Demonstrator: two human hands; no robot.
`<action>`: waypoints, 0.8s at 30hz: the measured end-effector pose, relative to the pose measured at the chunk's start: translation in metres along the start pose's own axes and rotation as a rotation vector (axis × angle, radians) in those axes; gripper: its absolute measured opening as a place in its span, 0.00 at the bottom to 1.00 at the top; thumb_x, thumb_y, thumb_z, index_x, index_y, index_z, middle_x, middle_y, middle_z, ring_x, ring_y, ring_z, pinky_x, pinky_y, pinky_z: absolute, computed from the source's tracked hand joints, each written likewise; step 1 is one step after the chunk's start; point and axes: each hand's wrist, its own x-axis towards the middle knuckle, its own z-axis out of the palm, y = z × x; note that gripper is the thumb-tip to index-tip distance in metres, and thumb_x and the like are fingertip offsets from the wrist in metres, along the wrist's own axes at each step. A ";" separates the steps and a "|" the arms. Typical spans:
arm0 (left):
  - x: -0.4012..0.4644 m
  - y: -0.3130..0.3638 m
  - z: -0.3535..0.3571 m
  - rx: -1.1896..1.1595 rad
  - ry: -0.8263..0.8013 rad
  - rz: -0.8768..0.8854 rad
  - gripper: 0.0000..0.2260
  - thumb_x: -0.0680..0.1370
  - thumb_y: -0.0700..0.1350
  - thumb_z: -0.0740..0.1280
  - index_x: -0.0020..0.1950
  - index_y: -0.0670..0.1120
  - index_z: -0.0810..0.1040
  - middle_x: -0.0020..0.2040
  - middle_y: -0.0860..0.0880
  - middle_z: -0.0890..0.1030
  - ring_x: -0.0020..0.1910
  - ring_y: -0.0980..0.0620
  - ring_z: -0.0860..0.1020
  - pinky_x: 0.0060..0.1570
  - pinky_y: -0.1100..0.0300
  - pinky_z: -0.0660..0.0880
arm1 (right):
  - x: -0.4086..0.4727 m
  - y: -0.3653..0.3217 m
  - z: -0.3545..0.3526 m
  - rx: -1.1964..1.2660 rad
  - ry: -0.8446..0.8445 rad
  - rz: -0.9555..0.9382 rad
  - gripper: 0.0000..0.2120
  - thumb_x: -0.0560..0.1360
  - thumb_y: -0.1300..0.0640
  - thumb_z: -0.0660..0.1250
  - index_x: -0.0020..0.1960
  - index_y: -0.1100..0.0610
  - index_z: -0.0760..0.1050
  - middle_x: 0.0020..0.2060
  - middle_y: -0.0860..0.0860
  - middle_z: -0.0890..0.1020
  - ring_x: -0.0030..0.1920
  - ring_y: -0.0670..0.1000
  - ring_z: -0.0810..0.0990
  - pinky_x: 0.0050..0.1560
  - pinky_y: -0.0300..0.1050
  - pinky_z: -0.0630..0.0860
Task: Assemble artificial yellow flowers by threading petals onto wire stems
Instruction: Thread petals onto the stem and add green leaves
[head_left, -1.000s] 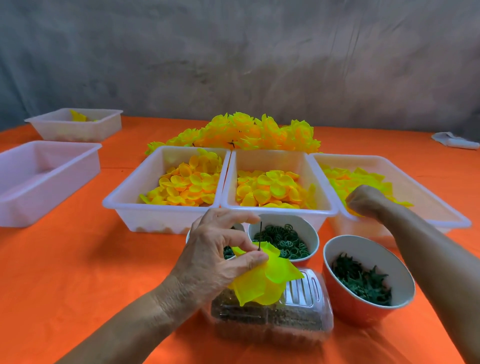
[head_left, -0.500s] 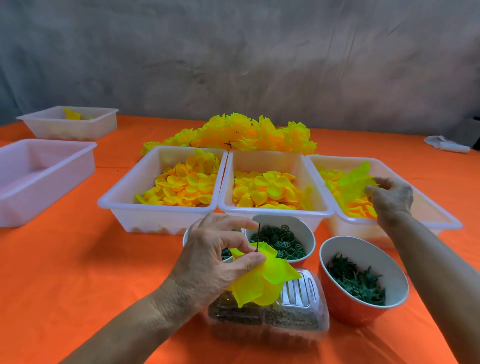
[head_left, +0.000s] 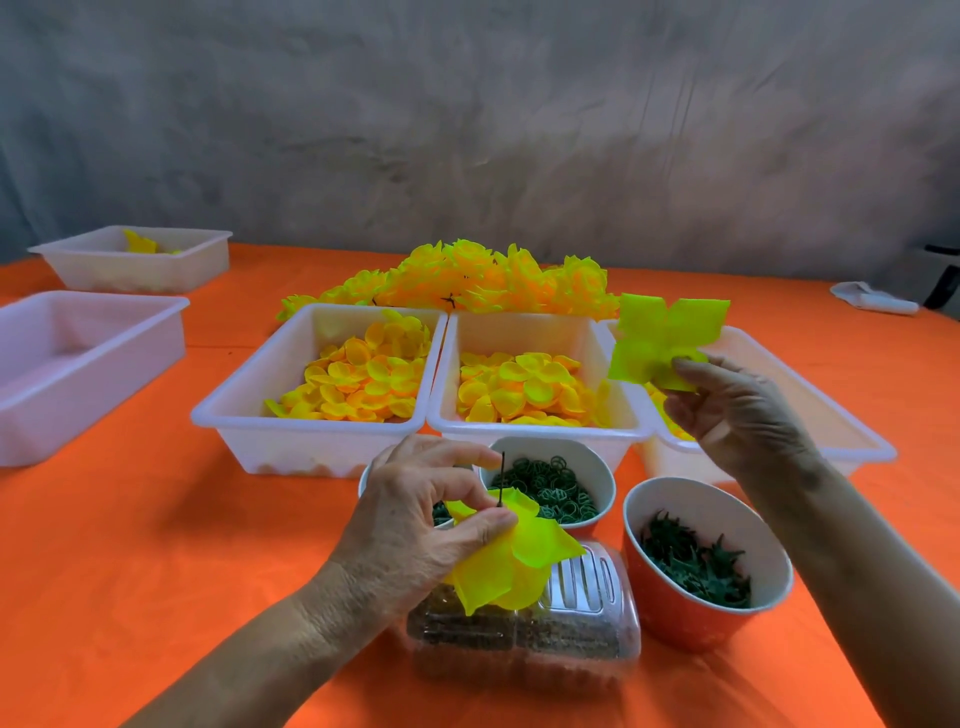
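Observation:
My left hand (head_left: 426, 525) pinches a thin dark wire stem (head_left: 501, 478) that stands upright, with yellow petals (head_left: 514, 561) threaded on it and hanging below my fingers. My right hand (head_left: 737, 410) holds a large yellow-green petal piece (head_left: 660, 338) lifted above the right white tray (head_left: 852, 441). Two more white trays hold small yellow petals: the left one (head_left: 249, 410) and the middle one (head_left: 535, 426). A heap of finished yellow flowers (head_left: 467, 280) lies behind the trays.
A bowl of green rings (head_left: 597, 467) and an orange bowl of green leaf pieces (head_left: 675, 618) stand near my hands. A clear plastic box (head_left: 571, 639) sits at the front. Two white bins (head_left: 78, 364) (head_left: 130, 260) stand at the left on the orange table.
My right hand drew a large petal piece out of the right tray and raised it above the rim. My left hand kept the stem with its petals in place.

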 end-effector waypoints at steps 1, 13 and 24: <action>0.000 0.001 0.000 -0.002 -0.002 -0.004 0.05 0.66 0.46 0.78 0.33 0.48 0.83 0.52 0.60 0.81 0.57 0.59 0.75 0.63 0.46 0.66 | -0.006 0.002 0.006 0.003 -0.019 0.013 0.07 0.70 0.66 0.66 0.44 0.55 0.73 0.31 0.50 0.84 0.29 0.45 0.82 0.26 0.33 0.74; -0.002 -0.001 0.004 -0.036 0.023 -0.025 0.05 0.64 0.53 0.72 0.32 0.52 0.82 0.48 0.60 0.82 0.55 0.60 0.75 0.61 0.46 0.67 | -0.058 0.030 0.068 0.023 -0.185 0.185 0.11 0.64 0.72 0.67 0.43 0.60 0.76 0.32 0.52 0.84 0.32 0.47 0.83 0.31 0.36 0.78; -0.003 -0.001 0.008 -0.092 0.094 -0.035 0.07 0.64 0.51 0.73 0.32 0.48 0.82 0.39 0.56 0.81 0.49 0.53 0.78 0.56 0.44 0.70 | -0.088 0.039 0.080 -0.283 -0.342 -0.031 0.13 0.60 0.51 0.74 0.43 0.54 0.84 0.40 0.52 0.86 0.40 0.48 0.83 0.40 0.41 0.78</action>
